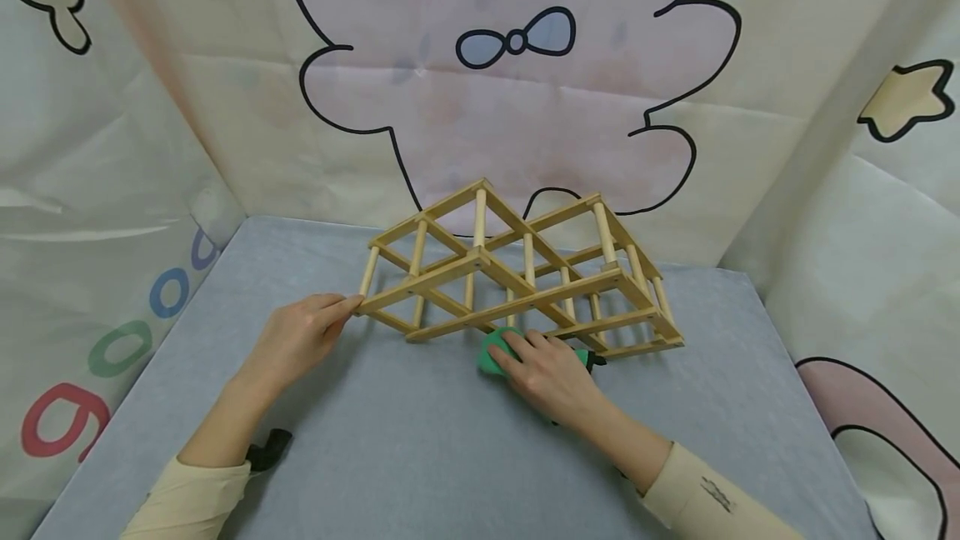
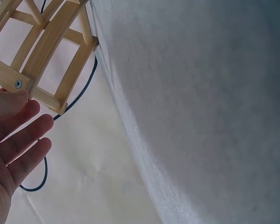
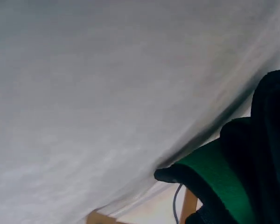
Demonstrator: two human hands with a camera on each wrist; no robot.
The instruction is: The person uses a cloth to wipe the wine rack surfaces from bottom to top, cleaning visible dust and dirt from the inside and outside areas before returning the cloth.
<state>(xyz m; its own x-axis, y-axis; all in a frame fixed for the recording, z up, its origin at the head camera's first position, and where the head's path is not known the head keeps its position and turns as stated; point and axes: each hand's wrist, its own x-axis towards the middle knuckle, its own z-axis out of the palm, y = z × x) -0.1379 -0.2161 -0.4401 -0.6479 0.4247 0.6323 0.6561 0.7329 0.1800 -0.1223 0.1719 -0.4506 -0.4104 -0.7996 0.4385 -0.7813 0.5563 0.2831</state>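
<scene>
A folding wooden rack (image 1: 525, 302) of flat slats and round dowels stands tilted on the table, its slats crossing in a zigzag. At its left end my left hand (image 1: 303, 338) pinches a corner between thumb and forefinger. The left wrist view shows that thumb by a screw head (image 2: 18, 84), with the other fingers of the hand (image 2: 18, 140) extended below the slats. My right hand (image 1: 551, 373) holds a green cloth (image 1: 491, 352) with dark parts against the rack's lower front slat. In the right wrist view the cloth (image 3: 217, 175) is bunched up beside dark shapes.
A grey-blue cloth covers the table (image 1: 420, 457). Behind it hangs a pale printed curtain (image 1: 225, 107) with a cartoon figure, and similar curtains close off both sides. A black wrist strap piece (image 1: 270, 448) sticks out by the left sleeve.
</scene>
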